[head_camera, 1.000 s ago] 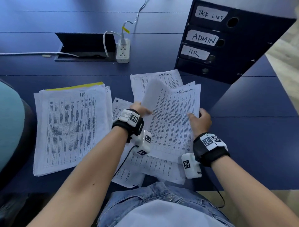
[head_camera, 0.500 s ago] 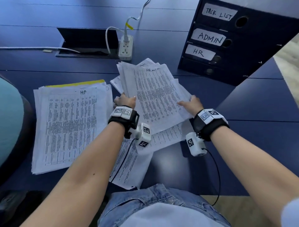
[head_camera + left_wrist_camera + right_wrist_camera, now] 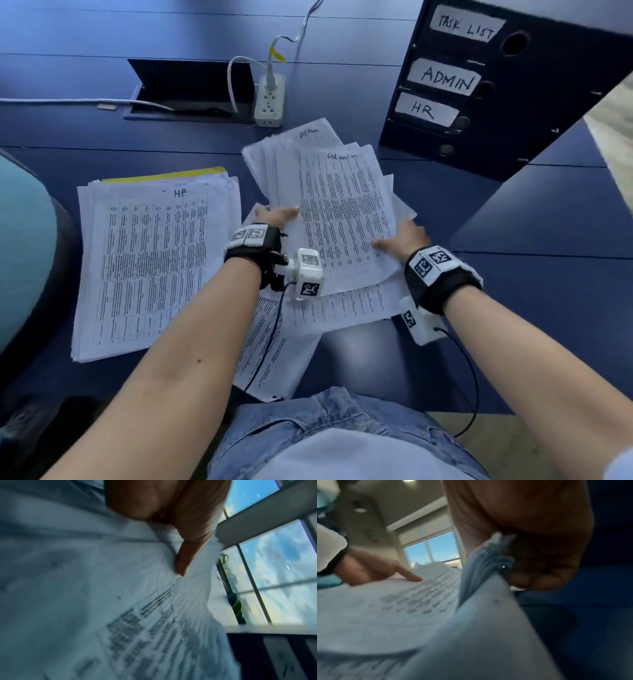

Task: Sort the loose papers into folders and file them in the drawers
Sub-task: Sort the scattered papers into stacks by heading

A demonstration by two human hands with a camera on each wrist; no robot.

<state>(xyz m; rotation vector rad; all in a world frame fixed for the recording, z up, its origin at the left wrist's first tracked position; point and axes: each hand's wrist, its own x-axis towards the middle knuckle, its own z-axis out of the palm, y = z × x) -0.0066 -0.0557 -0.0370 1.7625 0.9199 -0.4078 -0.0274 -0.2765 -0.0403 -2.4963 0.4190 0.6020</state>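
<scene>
A loose bundle of printed sheets headed "Admin" (image 3: 337, 209) is held over the blue desk between both hands. My left hand (image 3: 279, 216) grips its left edge, thumb on top (image 3: 187, 555). My right hand (image 3: 399, 238) grips the right edge, thumb on top and fingers curled beneath (image 3: 537, 580). Left of it lies the "HR" stack (image 3: 150, 267) on a yellow folder (image 3: 164, 175). More loose sheets (image 3: 274, 353) lie under and in front of the bundle. The dark drawer unit (image 3: 479, 89) labelled TASK LIST, ADMIN and HR stands at the back right, drawers closed.
A white power strip (image 3: 270, 101) with cables sits by an open desk cable hatch (image 3: 191, 85) behind the papers. A teal chair (image 3: 24, 246) is at the left. The desk edge (image 3: 376, 409) runs near my lap.
The Admin sheets, spread on the desk a second ago, have been gathered into one bundle and moved forward. Both hands have shifted to its side edges.
</scene>
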